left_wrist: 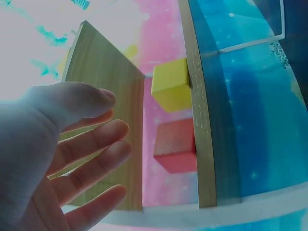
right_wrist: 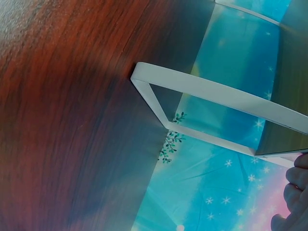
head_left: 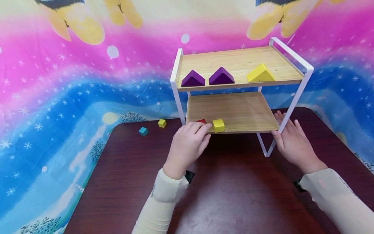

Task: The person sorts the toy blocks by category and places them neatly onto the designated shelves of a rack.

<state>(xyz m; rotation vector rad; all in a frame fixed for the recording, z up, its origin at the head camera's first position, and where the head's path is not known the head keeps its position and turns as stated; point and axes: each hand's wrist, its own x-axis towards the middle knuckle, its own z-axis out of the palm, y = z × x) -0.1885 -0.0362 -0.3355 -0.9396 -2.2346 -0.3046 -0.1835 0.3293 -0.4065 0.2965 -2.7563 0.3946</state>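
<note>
Soft glare pales the tabletop (head_left: 233, 204), and the left wrist view washes out at upper left.

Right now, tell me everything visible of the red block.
The red block is a plain cube, perhaps painted wood. It sits on the lower shelf, at the front edge, a narrow gap from a yellow cube. The left hand partly hides it in the head view; the left wrist view shows no contact.

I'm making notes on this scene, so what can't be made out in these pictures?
Head view: most of the red block, behind the left hand.
Head view: the lower end of the left front rack leg, also behind that hand.
Right wrist view: most of the right hand, cut off by the right edge.
</note>
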